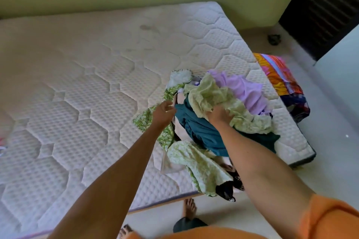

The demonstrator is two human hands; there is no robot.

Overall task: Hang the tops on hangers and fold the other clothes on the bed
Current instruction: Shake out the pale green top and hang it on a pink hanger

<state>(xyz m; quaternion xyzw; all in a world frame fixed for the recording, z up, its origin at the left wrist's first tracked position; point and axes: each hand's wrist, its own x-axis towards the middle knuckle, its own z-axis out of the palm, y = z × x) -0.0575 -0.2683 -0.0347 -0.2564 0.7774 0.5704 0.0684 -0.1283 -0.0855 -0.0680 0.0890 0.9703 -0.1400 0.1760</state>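
Observation:
A heap of clothes lies at the near right corner of the white quilted mattress [81, 87]. It holds a pale green printed garment [209, 97] on top, a lilac garment [244, 89] behind it, a teal garment [200, 130] in the middle, a bright green patterned piece [165, 134] on the left and a black item [226, 190] at the bed's edge. My left hand [162, 113] reaches the heap's left side, fingers curled at the edge of the teal garment. My right hand [219, 115] grips the pale green garment. No hanger shows clearly.
A folded multicoloured blanket [283, 83] lies on the floor past the mattress's right side. A dark slatted door [320, 9] stands at the far right, a small dark object [274, 39] on the floor before it. My bare feet [189, 208] stand at the near edge.

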